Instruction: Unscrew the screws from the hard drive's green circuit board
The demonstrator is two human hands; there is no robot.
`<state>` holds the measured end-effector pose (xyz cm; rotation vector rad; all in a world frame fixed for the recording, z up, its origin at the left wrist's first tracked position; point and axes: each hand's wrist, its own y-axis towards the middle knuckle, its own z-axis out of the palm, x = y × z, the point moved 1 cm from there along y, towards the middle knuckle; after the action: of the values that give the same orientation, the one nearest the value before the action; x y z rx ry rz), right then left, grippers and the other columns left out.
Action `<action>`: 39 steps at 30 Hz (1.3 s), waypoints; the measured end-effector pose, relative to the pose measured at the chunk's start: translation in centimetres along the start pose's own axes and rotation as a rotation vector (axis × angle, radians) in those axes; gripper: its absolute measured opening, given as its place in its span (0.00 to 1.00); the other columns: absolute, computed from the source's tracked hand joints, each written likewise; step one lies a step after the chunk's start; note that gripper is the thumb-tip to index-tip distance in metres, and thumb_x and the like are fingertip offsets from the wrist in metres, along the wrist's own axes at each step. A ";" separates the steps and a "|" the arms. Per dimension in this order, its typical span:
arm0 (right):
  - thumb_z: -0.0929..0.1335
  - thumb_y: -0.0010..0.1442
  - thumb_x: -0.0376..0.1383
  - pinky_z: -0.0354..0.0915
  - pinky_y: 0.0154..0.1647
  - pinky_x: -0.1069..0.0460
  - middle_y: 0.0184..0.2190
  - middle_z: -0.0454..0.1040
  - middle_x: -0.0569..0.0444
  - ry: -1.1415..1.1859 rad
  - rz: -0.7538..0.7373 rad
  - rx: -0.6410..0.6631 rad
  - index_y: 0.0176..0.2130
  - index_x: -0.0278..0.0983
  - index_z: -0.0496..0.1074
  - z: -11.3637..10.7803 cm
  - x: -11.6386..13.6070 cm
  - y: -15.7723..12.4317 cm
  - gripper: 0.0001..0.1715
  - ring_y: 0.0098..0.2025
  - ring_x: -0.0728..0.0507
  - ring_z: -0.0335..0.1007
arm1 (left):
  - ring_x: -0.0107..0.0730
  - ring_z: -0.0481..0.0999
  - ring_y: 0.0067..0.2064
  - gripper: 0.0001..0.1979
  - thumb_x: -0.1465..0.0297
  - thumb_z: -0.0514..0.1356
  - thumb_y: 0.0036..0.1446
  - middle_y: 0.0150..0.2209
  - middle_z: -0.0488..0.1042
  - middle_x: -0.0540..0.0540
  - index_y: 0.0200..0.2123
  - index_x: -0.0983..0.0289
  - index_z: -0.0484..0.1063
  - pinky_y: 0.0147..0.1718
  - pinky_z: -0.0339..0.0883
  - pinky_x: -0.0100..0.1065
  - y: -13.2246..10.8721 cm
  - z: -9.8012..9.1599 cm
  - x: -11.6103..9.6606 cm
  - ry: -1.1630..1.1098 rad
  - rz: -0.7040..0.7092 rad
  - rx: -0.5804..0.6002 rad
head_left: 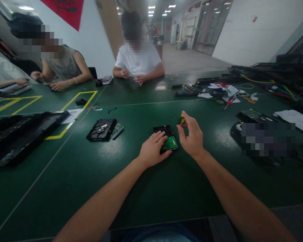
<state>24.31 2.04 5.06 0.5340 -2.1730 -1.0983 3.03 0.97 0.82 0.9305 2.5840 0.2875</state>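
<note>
A hard drive [171,143] with a green circuit board showing lies flat on the green table [146,191]. My left hand [153,148] holds it down, fingers across its left part and thumb along the near edge, so part of the drive is hidden. Just right of the drive, my right hand [192,136] is raised with thumb and fingers closed on a yellow-and-black screwdriver [181,120]. The screwdriver's tip cannot be made out. Left of my hands, another hard drive [101,129] lies with a loose circuit board [118,131] beside it.
A long black plastic housing [27,134] lies at the left, near yellow tape [91,97]. A red-handled screwdriver [229,102], cables [190,88] and scraps cover the back right. Black electronic parts [255,116] sit at the right. A person in white [138,60] sits opposite; others sit left.
</note>
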 end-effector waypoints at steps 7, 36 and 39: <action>0.70 0.70 0.41 0.79 0.46 0.40 0.54 0.72 0.46 0.007 0.037 -0.006 0.71 0.48 0.60 -0.1 -0.1 0.1 0.35 0.48 0.38 0.74 | 0.51 0.64 0.74 0.34 0.49 0.62 0.65 0.72 0.66 0.63 0.66 0.65 0.70 0.75 0.55 0.52 -0.1 0.1 0.0 0.019 0.011 -0.015; 0.68 0.71 0.38 0.78 0.48 0.39 0.51 0.70 0.47 0.030 -0.012 0.053 0.69 0.50 0.65 -0.4 0.2 0.5 0.30 0.50 0.37 0.73 | 0.51 0.63 0.74 0.34 0.49 0.62 0.65 0.72 0.66 0.63 0.66 0.65 0.70 0.74 0.56 0.52 -0.1 0.2 0.1 0.008 0.013 -0.021; 0.66 0.73 0.36 0.77 0.52 0.38 0.56 0.71 0.46 0.061 -0.019 0.094 0.72 0.49 0.60 -0.3 0.1 0.4 0.32 0.50 0.37 0.74 | 0.50 0.63 0.74 0.34 0.49 0.62 0.65 0.72 0.65 0.62 0.67 0.63 0.69 0.74 0.56 0.52 0.0 0.1 0.1 0.005 0.012 -0.021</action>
<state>24.37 2.06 5.58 0.6237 -2.1782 -0.9812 3.01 1.00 0.68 0.9392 2.5761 0.3197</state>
